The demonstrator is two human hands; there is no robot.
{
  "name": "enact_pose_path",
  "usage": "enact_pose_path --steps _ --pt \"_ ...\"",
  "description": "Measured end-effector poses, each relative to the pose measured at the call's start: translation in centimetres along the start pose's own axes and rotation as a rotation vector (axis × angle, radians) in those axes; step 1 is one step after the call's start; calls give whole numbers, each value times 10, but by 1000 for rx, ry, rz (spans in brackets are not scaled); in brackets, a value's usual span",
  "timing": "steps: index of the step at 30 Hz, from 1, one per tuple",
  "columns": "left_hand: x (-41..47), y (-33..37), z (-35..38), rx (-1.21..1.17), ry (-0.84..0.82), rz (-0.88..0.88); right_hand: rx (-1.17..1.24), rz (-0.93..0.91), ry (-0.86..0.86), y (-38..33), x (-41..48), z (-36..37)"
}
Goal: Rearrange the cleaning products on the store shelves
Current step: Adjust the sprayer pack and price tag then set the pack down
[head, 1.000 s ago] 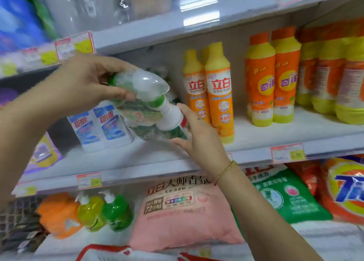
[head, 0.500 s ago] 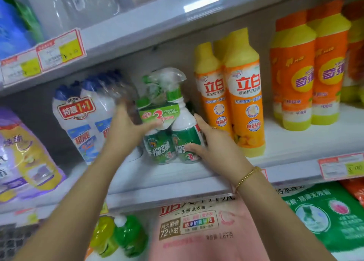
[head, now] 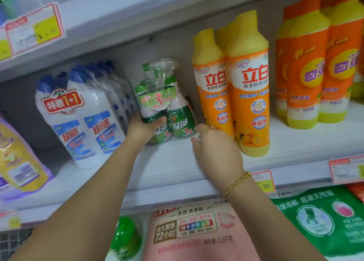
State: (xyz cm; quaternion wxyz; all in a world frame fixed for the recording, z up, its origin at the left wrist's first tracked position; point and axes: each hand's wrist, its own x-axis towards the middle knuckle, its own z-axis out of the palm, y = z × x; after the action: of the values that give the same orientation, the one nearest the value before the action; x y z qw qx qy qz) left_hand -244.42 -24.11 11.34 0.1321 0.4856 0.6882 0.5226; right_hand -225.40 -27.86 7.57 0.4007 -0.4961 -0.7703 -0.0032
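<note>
Store shelf (head: pixel 177 168), middle tier: green spray twin-pack (head: pixel 173 111) stands upright between white bottle packs (head: pixel 86 119) and yellow dish-soap bottles (head: pixel 248 95). Left hand (head: pixel 141 128) fingers clamped round its lower left, thumb across the front. Right hand (head: pixel 214 150) fingers loose, just beside its base; contact unclear. Advice: push low, square label forward, don't tip the neighbours.
</note>
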Motion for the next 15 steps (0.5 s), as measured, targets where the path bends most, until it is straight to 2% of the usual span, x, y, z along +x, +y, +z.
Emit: enact_pose_path --steps 7,11,13,15 --pt "5 -1 0 -44 -23 -55 86 -40 6 3 2 3" --pt "-20 12 1 194 68 -92 396 -76 28 4 -7 -15" --pt "-58 29 4 209 158 44 560 -117 70 10 -19 -41" --pt "-113 44 12 80 153 223 549 -186 89 26 -39 -71"
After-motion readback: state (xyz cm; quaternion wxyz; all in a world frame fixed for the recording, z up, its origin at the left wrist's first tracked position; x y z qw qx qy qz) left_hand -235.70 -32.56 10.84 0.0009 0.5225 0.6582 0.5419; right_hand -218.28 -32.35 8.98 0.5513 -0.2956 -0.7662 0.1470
